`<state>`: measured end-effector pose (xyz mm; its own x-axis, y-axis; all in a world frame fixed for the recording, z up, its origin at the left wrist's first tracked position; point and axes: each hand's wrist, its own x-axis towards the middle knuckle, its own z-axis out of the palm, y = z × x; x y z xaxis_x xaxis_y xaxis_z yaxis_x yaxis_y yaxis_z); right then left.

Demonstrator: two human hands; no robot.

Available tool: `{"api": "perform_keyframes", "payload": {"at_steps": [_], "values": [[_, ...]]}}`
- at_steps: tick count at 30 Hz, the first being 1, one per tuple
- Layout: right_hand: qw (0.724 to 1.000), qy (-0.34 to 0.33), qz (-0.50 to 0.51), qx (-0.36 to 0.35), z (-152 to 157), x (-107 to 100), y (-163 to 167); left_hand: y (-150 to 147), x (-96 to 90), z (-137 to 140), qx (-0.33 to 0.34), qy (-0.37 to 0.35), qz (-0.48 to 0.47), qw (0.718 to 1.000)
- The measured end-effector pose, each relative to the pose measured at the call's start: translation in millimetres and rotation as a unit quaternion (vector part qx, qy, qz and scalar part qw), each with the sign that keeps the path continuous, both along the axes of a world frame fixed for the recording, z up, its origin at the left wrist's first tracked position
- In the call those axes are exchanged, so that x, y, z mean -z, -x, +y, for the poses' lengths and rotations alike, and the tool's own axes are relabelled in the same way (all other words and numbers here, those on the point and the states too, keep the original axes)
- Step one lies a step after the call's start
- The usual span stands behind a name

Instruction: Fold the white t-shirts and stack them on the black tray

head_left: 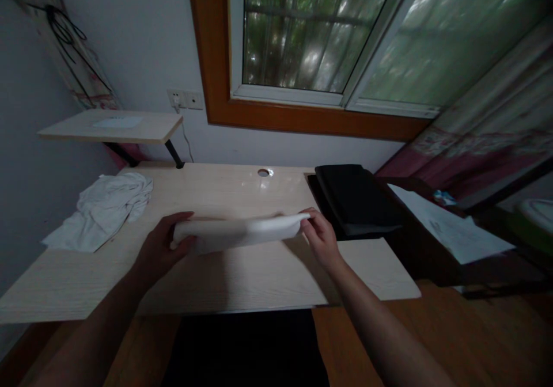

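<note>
A folded white cloth (pixel 246 232) stretches in a long narrow strip between my two hands, held above the light wooden desk (pixel 276 280). My left hand (pixel 166 246) grips its left end, thumb below and fingers on top. At the other end, my right hand (pixel 318 234) pinches the corner between thumb and fingers. The cloth's underside and the fingertips behind it are partly hidden. A crumpled white cloth (pixel 108 203) lies on the desk to the left of my left hand. Beyond my right hand rests a black flat stack (pixel 356 197), its kind unclear.
A raised shelf (pixel 112 125) on black legs stands at the desk's back left, with a paper on it. A round cable hole (pixel 263 173) sits near the back edge. To the right, a white sheet (pixel 449 226) lies on a dark surface. A window (pixel 319 35) is ahead.
</note>
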<state>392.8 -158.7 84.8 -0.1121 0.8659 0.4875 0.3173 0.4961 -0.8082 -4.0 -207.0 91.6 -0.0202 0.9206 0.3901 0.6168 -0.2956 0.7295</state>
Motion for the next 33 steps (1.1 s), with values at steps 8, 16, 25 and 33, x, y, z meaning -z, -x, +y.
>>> {"api": "perform_keyframes", "payload": {"at_steps": [8, 16, 25, 33], "values": [[0.988, 0.124, 0.044, 0.077, 55.1, 27.2, 23.3, -22.7, 3.4, 44.5, 0.013, 0.182, -0.208, 0.961], [0.971, 0.037, -0.183, 0.152, 81.5, 46.9, 38.9, -11.8, 62.2, 84.6, -0.089, 0.061, 0.051, 0.993], [0.921, -0.034, -0.386, 0.027, 32.0, 49.2, 124.8, -80.5, 56.4, 67.2, 0.061, -0.012, 0.405, 0.912], [0.909, 0.009, -0.416, 0.004, 44.7, 64.4, 105.0, -67.9, 67.1, 73.2, 0.031, 0.035, 0.418, 0.907]]}}
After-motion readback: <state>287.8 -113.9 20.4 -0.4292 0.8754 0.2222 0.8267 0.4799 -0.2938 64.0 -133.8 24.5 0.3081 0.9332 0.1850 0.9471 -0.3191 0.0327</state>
